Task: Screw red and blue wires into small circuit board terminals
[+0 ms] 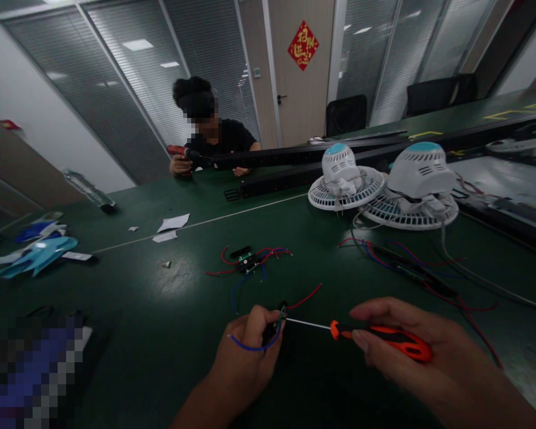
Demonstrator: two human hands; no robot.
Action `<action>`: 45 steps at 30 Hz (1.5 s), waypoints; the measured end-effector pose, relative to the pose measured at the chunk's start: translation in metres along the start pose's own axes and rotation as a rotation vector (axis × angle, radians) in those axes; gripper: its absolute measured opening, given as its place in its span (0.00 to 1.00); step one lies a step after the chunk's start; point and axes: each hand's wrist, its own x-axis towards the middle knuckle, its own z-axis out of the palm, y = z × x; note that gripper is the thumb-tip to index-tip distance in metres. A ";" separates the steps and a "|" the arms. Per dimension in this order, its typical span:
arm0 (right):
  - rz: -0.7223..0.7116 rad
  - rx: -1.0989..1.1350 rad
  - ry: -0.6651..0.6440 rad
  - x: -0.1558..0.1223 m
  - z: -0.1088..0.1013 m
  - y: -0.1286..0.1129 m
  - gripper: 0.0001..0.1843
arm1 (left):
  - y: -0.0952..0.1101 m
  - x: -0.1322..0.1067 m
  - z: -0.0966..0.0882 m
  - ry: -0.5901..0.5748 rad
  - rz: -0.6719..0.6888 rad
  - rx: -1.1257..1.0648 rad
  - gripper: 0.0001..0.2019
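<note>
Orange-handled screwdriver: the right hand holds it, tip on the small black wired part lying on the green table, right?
Not lying there: the head view shows the right hand holding the orange-handled screwdriver, tip at a small black wired part gripped in the left hand.

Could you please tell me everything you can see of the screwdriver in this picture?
The screwdriver has an orange-red handle with black inlays, seemingly plastic, and a thin bright metal shaft. The right hand grips the handle, thumb near its front end. It is held nearly level above the green table, shaft pointing left. Its tip meets the small wired part pinched in the left hand; the tip itself is too small to make out.
</note>
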 end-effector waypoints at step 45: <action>0.059 -0.017 0.013 -0.004 0.005 0.025 0.19 | 0.002 0.001 0.000 -0.030 -0.019 0.003 0.04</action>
